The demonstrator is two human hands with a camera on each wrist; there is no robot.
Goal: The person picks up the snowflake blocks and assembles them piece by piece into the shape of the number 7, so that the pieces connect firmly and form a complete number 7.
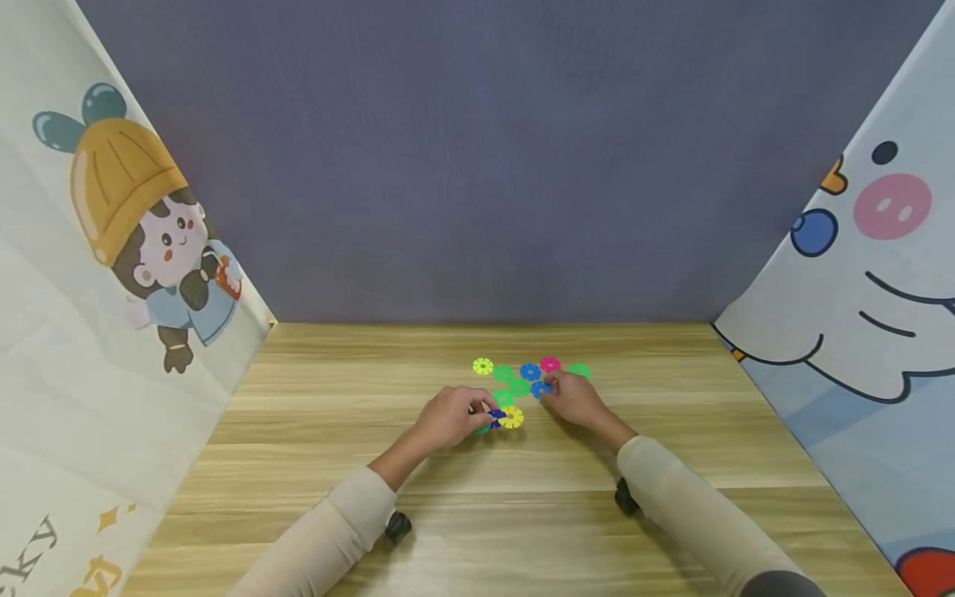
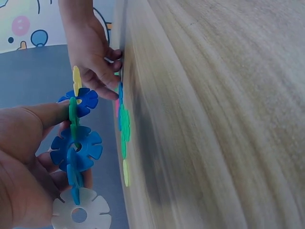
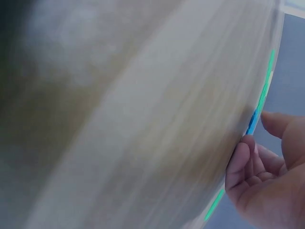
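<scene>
My left hand (image 1: 450, 416) holds a chain of interlocked, slotted plastic discs above the tabletop, pinching it between thumb and fingers. In the left wrist view the chain shows a yellow disc (image 2: 76, 80), a green disc (image 2: 73, 113), a large blue disc (image 2: 87, 148) and a pale disc (image 2: 95, 214). Loose on the table, another blue disc (image 1: 539, 390) lies flat, with the thumb and curled fingers of my right hand (image 1: 576, 400) at its edges. Part of this disc is hidden by the fingertips.
Around the hands lie a yellow-green disc (image 1: 483, 366), several green discs (image 1: 520, 387), a second loose blue disc (image 1: 530, 371) and a pink disc (image 1: 550, 364). One green disc (image 1: 579, 370) is beyond my right hand. A grey panel (image 1: 477, 207) rises behind the wooden table (image 1: 336, 390).
</scene>
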